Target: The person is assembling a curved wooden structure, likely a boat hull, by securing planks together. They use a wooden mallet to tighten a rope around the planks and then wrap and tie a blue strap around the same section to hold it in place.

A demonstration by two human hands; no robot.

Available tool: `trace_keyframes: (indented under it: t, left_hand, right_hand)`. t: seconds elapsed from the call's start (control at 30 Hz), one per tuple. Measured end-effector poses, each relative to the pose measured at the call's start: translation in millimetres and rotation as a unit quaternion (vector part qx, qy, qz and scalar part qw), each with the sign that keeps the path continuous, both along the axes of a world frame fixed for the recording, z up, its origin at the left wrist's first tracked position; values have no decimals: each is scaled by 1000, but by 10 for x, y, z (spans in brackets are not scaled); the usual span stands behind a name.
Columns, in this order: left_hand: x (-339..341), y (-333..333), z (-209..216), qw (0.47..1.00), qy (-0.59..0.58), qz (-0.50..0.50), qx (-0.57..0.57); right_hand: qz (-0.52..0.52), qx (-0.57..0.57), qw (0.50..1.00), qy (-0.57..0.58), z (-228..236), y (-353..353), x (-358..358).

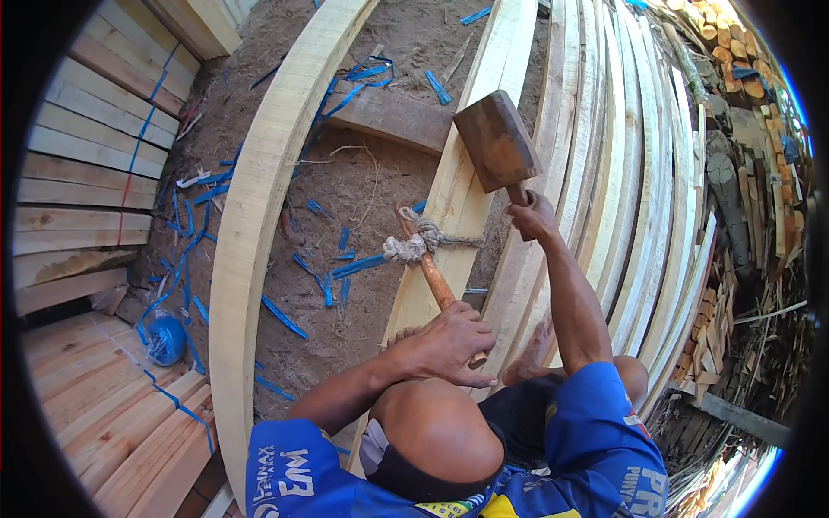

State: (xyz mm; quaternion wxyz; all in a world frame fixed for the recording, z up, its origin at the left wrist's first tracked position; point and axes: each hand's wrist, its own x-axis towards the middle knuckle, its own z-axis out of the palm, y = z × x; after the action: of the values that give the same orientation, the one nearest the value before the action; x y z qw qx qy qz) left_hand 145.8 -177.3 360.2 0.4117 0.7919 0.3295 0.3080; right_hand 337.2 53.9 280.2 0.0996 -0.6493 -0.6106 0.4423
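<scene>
In my right hand (534, 216) is the short handle of a wooden mallet (494, 142), its big dark block head up over the pale beam. My left hand (445, 344) is closed round the lower end of a smooth brown wooden stick (438, 281). Thick grey rope (413, 244) is knotted about the stick's upper part and runs across the beam. The pale squared beam (471, 188) extends away from me, beneath the stick and rope. The mallet head is apart from the stick. My bare knee (440, 423) rises just below my left hand.
A thick pale beam (250, 216) lies to the left, with a crosspiece (397, 116) between the two beams. Many long timbers (617, 164) lie side by side at right. Stacked planks (95, 164) stand at far left. Blue strapping scraps (283, 317) litter the dirt.
</scene>
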Motion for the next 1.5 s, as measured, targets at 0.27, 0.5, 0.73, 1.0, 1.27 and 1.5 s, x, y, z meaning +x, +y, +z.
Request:
trace_keyframes:
  t: [0.27, 0.5, 0.73, 1.0, 1.27, 1.5]
  left_hand:
    - [802, 174, -678, 995, -7, -42, -93]
    - [35, -130, -925, 877, -162, 446, -82]
    - [-125, -78, -1862, 697, -439, 429, -369]
    - [346, -542, -1509, 773, 124, 460, -420]
    - [-74, -431, -1326, 792, 92, 360, -485]
    - [-692, -526, -1683, 839, 40, 241, -487]
  right_hand:
    - [183, -95, 978, -41, 870, -1567, -82]
    - [-120, -206, 971, -16, -66, -1860, 460]
    - [-239, -293, 917, 129, -879, -2606, 46]
    - [-302, -129, 944, -37, -741, -2998, -618]
    - [268, 332, 904, 20, -75, -619, -1560]
    - [565, 265, 740, -252, -879, 257, -1859]
